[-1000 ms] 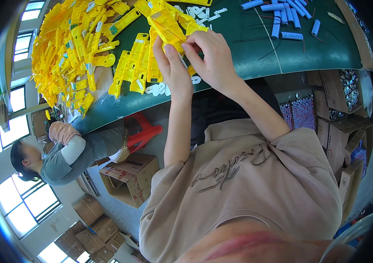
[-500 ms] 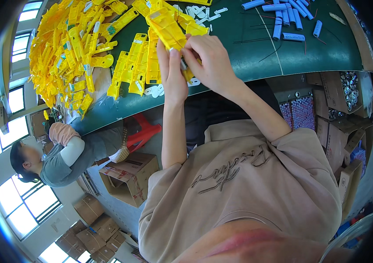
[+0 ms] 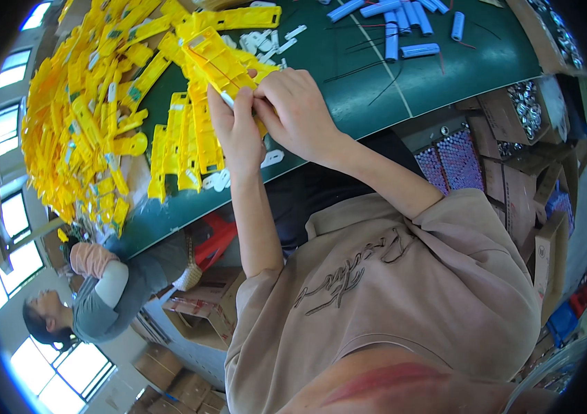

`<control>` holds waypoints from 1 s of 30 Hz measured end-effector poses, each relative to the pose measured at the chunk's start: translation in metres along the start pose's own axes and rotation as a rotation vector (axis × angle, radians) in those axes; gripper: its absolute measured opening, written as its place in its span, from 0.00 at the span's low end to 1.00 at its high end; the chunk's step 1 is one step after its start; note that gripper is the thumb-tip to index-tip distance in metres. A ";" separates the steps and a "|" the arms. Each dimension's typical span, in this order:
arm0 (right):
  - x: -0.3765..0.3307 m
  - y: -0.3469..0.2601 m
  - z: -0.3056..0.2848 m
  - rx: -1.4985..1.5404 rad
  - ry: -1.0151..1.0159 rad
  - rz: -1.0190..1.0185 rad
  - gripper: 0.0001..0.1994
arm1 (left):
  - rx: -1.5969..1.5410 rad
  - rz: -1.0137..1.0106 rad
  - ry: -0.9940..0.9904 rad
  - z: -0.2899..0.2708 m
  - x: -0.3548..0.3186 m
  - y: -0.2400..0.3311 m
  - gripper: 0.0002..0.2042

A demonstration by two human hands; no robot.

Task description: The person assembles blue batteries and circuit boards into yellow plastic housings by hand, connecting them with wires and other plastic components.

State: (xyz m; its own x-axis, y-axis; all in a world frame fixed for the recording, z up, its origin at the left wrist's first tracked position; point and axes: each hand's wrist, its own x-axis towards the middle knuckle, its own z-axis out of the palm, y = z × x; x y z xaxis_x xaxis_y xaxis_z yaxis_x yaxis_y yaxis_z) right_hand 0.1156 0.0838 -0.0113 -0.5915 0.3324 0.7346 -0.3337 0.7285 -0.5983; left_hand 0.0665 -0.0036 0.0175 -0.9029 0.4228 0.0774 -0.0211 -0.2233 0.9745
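Above the green table, both my hands hold one yellow plastic housing (image 3: 217,61) whose ribbed inner side faces up. My left hand (image 3: 236,131) grips its near end from the left, thumb upward. Fingers of my right hand (image 3: 298,110) are pinched together at the same end, close to my left thumb; whatever small part lies between them is hidden. A white piece shows by the left thumb. Several similar yellow housings (image 3: 183,141) lie in a row beside my left hand. Small white plastic pieces (image 3: 217,181) rest near the table edge, and more white strips (image 3: 260,43) lie beyond my hands.
A large heap of yellow housings (image 3: 79,124) covers the table's left side. Blue cylindrical cells (image 3: 391,34) with thin wires lie at the far right. Boxes of metal parts (image 3: 524,110) stand right of the green table (image 3: 348,90). A co-worker (image 3: 96,297) sits at the left.
The view has shifted, so the table appears lower and further left. Both hands still hold the yellow housing; my right fingers have closed in nearer to my left thumb.
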 end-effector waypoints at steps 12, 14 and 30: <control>0.076 0.133 -0.100 -0.463 -0.565 -0.119 0.16 | 0.164 -0.062 -0.230 0.002 0.021 0.015 0.20; 0.087 0.160 -0.098 -0.579 -0.643 -0.264 0.13 | 0.130 -0.063 -0.238 -0.002 0.020 0.014 0.20; 0.079 -0.009 -0.044 0.467 -0.438 0.397 0.15 | 0.033 -0.037 -0.223 0.001 -0.007 0.016 0.22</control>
State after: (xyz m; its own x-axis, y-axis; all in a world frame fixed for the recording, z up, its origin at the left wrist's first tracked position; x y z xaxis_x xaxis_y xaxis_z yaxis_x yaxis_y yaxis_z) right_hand 0.1042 0.1299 0.0662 -0.9374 0.1779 0.2995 -0.2535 0.2414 -0.9367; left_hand 0.0735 -0.0093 0.0332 -0.7846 0.6146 0.0822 -0.0352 -0.1765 0.9837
